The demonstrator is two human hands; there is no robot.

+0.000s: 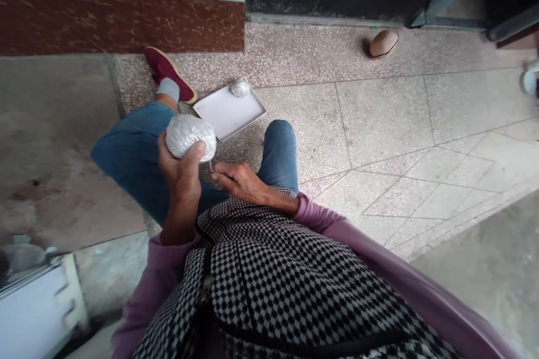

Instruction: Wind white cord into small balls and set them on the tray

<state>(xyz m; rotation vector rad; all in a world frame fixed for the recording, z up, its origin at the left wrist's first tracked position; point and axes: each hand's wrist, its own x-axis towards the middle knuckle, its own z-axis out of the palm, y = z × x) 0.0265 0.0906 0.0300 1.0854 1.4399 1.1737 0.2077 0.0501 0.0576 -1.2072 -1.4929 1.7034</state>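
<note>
A large ball of shiny white twine [185, 133] sits in my left hand [182, 176], whose fingers wrap around it from below with the thumb pressed on its side. A short strand [211, 166] runs down from the ball to my right hand [243, 182]. The thumb and fingertips of that hand pinch the strand just below the ball. Beyond my hands, a shallow white tray [223, 118] lies on the floor between my legs. In its far corner rests a smaller, crumpled-looking white ball [240, 88].
My maroon shoe [166, 70] stands left of the tray, near the red-brown wall base [122, 22]. A pinkish-tan rounded object [383, 44] lies on the speckled tile floor [383, 104] near the dark doorway. At lower left is a white board-like object [36, 314].
</note>
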